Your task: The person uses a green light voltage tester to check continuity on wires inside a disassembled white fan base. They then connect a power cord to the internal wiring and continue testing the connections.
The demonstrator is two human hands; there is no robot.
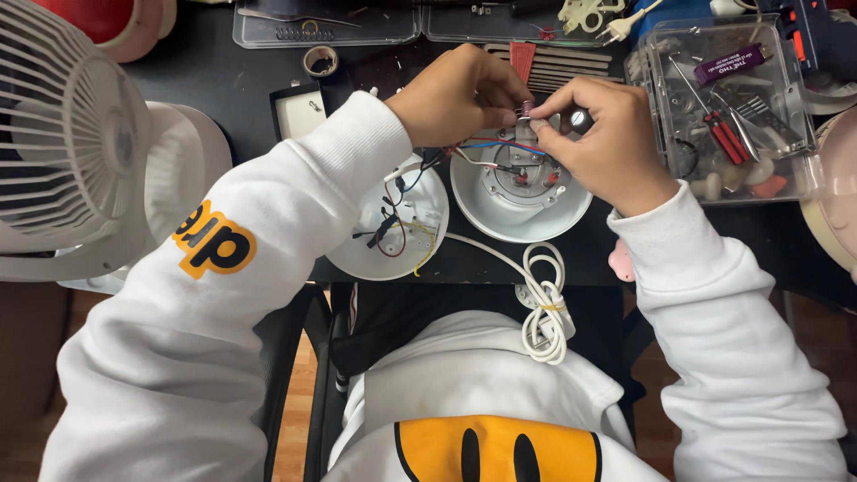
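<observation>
While pinching a small pink-banded cylindrical part [526, 109] between both sets of fingertips | left hand [460, 94], right hand [598, 138] closed on it | above round white plastic housing [520, 196] | beside clear plastic tool box [723, 98]

Black worktable [214, 80], wooden floor [295, 446], dark chair frame [317, 393]

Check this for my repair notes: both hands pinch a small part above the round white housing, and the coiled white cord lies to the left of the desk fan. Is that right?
Not quite. In the head view the coiled white cord lies to the right of the desk fan, at the near table edge below the round white housing. The rest holds: the left hand and right hand both pinch a small part above it.
</observation>
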